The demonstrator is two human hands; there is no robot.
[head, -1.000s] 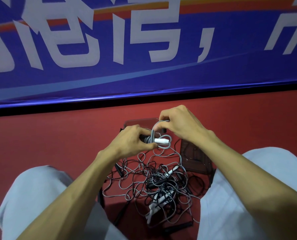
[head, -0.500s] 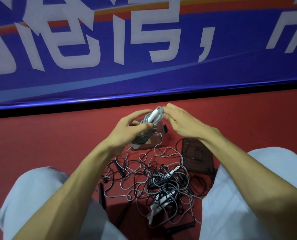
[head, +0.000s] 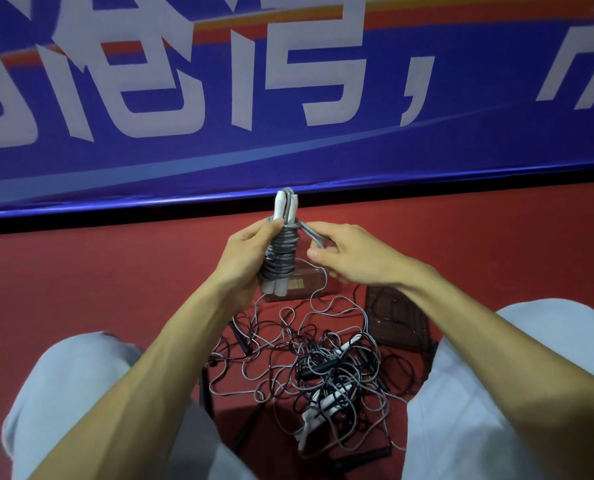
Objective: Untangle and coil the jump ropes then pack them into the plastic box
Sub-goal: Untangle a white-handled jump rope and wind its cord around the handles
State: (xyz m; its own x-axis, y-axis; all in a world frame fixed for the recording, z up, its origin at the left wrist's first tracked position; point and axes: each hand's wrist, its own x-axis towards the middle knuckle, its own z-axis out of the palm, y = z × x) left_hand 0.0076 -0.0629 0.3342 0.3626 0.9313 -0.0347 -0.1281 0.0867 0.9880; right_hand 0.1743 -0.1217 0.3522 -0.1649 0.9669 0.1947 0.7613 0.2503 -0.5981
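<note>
My left hand [head: 245, 258] grips a coiled jump rope [head: 281, 251], white handles upright with grey cord wound round them. My right hand [head: 351, 258] pinches the loose grey end of that cord just right of the bundle. Below the hands, on the red floor, lies a tangle of grey and black ropes [head: 323, 372] with white and black handles. The clear plastic box [head: 306, 284] stands on the floor behind the bundle, mostly hidden by my hands.
A dark transparent lid [head: 395, 320] lies to the right of the tangle. My knees in pale trousers [head: 81, 393] flank the pile. A blue banner wall [head: 288, 150] runs along the back of the red floor [head: 98, 278].
The bundle has been lifted and turned upright in my left hand. My right hand went from open beside it to pinching the cord end.
</note>
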